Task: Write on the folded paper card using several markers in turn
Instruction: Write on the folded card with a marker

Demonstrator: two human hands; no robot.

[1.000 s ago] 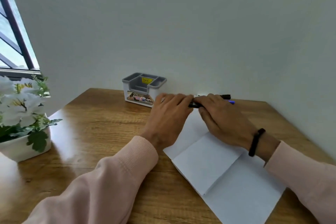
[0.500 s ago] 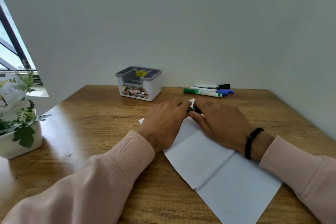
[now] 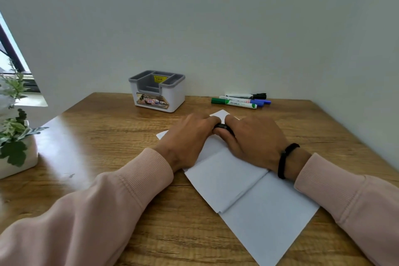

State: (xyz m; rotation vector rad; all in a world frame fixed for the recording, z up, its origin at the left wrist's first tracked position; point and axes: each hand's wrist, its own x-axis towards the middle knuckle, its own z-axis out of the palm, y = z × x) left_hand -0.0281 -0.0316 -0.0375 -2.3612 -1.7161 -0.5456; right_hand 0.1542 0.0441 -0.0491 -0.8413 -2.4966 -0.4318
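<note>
Head view: my left hand (image 3: 190,138) and right hand (image 3: 253,140) rest side by side on the far half of the folded paper card (image 3: 248,190), fingertips meeting over a small black object (image 3: 222,127). I judge it to be a marker or its cap, but too little shows to say which. The right hand's fingers are curled around it; the left hand's fingers close on its near end, and I cannot tell whether that hand grips it or only steadies it. The card lies open on the tabletop (image 3: 108,136) directly before me, its crease running from near my right wrist down towards me, its long axis slanting from far left to near right. The blank near panels are uncovered and lie closer to my right hand. No writing shows on the card, so I judge the task to be at its start, with uncapping the likely step in hand. The other markers, a green one (image 3: 234,103), a blue one (image 3: 257,101) and a black one (image 3: 248,95), lie together beyond my right hand, near the wall, long axes running left to right; the right hand is nearer them. A grey-and-white organiser box (image 3: 158,93) stands beyond my left hand, and a potted plant (image 3: 15,134) at the far left edge. Nothing blocks the path between hands, card and markers.
</note>
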